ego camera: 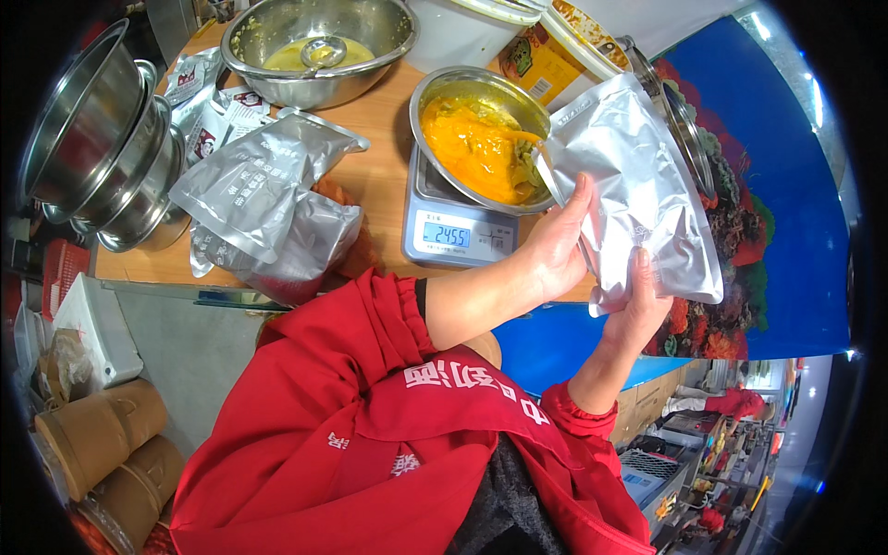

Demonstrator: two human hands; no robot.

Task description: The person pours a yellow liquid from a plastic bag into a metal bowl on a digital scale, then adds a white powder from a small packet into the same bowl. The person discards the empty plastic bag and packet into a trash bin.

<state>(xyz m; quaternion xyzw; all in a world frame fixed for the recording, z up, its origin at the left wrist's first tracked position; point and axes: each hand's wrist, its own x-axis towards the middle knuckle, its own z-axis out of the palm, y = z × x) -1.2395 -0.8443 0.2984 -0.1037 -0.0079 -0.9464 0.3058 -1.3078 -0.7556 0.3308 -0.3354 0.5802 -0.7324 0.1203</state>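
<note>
Both of my hands hold a silver foil pouch [628,173], tilted over the right rim of a stainless steel bowl [479,78]. My left hand [565,246] grips its left side near the opening. Lower down, my right hand [642,302] supports the bottom end with the thumb on top. Thick orange-yellow sauce [461,142] with greenish bits runs from the pouch mouth into the bowl. That bowl rests on a digital kitchen scale [461,239] with a lit display.
Several foil pouches [250,180] lie left of the scale on the wooden table [378,163]. Behind stand a larger steel bowl [319,87] with a ladle in yellowish liquid, a white bucket [465,35] and an orange-labelled tub [548,66]. Stacked steel pots [104,139] occupy the left edge.
</note>
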